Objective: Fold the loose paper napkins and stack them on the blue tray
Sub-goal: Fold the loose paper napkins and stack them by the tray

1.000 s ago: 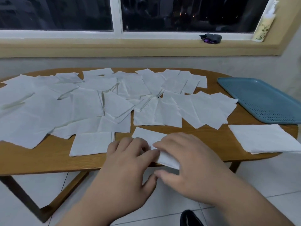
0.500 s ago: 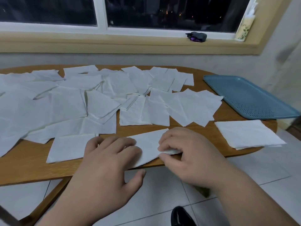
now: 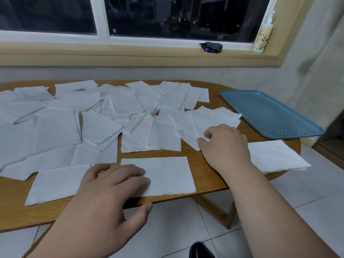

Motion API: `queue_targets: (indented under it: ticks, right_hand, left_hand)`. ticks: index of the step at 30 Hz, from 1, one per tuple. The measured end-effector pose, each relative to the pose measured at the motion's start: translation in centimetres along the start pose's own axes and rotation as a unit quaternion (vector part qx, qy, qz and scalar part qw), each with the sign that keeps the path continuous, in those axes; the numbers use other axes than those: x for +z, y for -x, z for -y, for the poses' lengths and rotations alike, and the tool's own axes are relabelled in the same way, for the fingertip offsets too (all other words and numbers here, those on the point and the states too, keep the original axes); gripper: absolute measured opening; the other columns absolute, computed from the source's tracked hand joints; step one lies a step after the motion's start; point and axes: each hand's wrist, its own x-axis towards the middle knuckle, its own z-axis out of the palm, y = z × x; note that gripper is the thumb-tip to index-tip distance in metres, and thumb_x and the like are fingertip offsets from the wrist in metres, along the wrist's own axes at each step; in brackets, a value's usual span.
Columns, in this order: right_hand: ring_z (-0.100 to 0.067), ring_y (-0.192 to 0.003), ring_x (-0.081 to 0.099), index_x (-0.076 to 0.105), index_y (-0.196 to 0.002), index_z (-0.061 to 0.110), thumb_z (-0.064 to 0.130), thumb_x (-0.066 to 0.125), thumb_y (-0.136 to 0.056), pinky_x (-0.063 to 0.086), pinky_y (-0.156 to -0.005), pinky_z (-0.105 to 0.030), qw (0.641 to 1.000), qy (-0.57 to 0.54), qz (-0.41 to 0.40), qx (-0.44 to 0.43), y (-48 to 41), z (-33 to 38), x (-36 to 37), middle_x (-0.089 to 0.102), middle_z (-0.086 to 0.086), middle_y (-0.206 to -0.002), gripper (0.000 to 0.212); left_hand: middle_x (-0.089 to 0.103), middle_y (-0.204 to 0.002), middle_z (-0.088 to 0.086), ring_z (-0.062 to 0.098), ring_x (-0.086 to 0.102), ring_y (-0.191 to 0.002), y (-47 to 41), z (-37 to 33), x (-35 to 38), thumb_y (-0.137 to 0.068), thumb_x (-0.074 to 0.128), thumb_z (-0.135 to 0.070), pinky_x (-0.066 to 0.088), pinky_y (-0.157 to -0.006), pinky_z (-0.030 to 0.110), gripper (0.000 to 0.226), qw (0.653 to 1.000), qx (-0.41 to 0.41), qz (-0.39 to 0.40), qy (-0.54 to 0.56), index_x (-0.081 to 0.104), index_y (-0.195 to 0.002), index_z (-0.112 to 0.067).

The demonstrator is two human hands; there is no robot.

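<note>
Several loose white napkins (image 3: pixel 74 127) cover the wooden table (image 3: pixel 202 162). A folded rectangular napkin (image 3: pixel 167 175) lies at the table's front edge, and my left hand (image 3: pixel 111 189) rests on its left part with fingers laid flat. My right hand (image 3: pixel 223 144) is further back and to the right, fingers and thumb curled on the near corner of a loose napkin (image 3: pixel 210 116). The blue tray (image 3: pixel 270 116) sits at the far right with no napkin on it. Another white napkin (image 3: pixel 275 157) lies in front of the tray, overhanging the table edge.
A flat napkin (image 3: pixel 55 185) lies left of my left hand. On the window sill are a dark small object (image 3: pixel 211 47) and a bottle (image 3: pixel 264 32). Tiled floor and a dark shoe (image 3: pixel 199 252) show below the table edge.
My right hand has let go of the folded napkin and moved back and right onto a loose napkin. The folded napkin now lies flat and square under my left fingers. The view has swung left.
</note>
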Motion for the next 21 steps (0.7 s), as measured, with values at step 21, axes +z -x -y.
queue_targets:
  ticks: [21]
  right_hand:
    - [0.007,-0.085,0.060,0.071,-0.098,0.039,0.041,0.060,-0.094,0.044,-0.071,-0.004,0.954,-0.268,-0.025,-0.134,3.9,2.5,-4.1,0.066,0.028,-0.092,0.012]
  left_hand:
    - [0.053,-0.132,-0.006,0.021,0.051,-0.123,0.8,0.5,0.5,-0.082,0.056,-0.051,0.033,-0.102,0.038,0.043,0.991,-0.024,-0.122,0.057,0.066,-0.118,-0.028]
